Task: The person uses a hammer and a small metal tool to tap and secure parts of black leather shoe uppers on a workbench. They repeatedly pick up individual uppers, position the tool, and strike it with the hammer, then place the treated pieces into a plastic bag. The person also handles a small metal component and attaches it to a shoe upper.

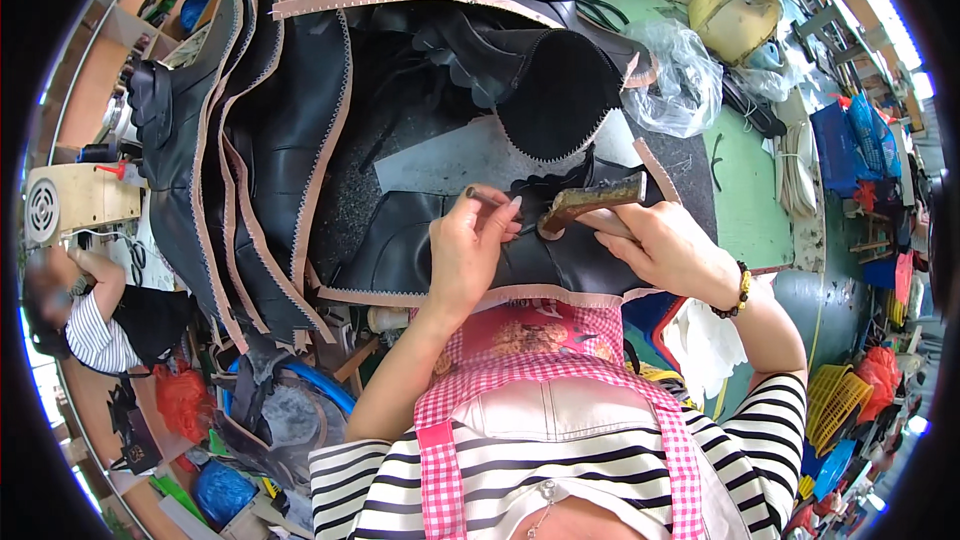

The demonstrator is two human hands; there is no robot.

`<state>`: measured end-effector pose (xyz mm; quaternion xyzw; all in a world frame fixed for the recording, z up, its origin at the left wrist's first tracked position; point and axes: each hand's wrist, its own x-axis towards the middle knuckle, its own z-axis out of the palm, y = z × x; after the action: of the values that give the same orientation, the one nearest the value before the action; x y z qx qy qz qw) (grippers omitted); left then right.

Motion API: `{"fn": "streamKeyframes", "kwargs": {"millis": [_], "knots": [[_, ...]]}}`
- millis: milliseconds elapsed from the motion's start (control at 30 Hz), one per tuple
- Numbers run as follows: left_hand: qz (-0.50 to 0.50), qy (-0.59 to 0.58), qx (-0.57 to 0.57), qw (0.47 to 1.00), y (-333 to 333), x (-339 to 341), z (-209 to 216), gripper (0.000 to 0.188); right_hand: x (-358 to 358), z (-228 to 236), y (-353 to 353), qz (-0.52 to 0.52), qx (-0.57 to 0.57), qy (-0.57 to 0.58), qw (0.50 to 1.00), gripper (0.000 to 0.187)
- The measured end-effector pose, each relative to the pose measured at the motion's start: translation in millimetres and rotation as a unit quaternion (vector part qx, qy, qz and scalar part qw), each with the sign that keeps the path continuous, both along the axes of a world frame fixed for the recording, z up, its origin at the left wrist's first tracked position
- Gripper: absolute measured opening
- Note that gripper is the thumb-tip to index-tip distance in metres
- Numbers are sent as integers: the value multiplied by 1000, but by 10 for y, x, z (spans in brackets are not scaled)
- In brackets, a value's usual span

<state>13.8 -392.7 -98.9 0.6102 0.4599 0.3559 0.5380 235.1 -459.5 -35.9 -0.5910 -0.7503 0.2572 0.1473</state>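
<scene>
Pinching a thin metal rod [482,197] is what the left hand [468,252] is up to, thumb and fingers closed around it, just above a black leather piece [395,245]. Can't tell if the rod's lower end touches the leather, the fingers kinda hide it. The right hand [655,245] is wrapped around the handle of a hammer [590,202] with a worn, rusty-looking head, and the head's rounded end sits just right of the left hand's fingertips, over the same leather.

That leather lies flat along the near edge of the tabletop [745,205], right under both hands, with a pinkish stitched strip along its near side. It spreads out past the left hand toward the left too. Just beyond it there's a white sheet [430,162] on a dark speckled slab [345,185].

Big bunch of black leather uppers [270,140] with the same sort of trim is piled toward the left end, well apart from the right hand. Over by the far right corner you've got a clear plastic bag [680,80] and a yellowish bucket [735,20], plus a folded whitish bundle [797,165] by the right edge.
</scene>
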Motion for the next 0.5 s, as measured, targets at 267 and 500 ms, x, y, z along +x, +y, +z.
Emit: {"fn": "streamKeyframes", "kwargs": {"millis": [267, 500], "knots": [[-9, 26, 33, 999, -11, 19, -8, 10, 21, 96, 13, -4, -12, -1, 1000, 25], [-34, 183, 264, 946, -49, 77, 59, 7, -141, 728, 87, 56, 106, 26, 992, 18]]}}
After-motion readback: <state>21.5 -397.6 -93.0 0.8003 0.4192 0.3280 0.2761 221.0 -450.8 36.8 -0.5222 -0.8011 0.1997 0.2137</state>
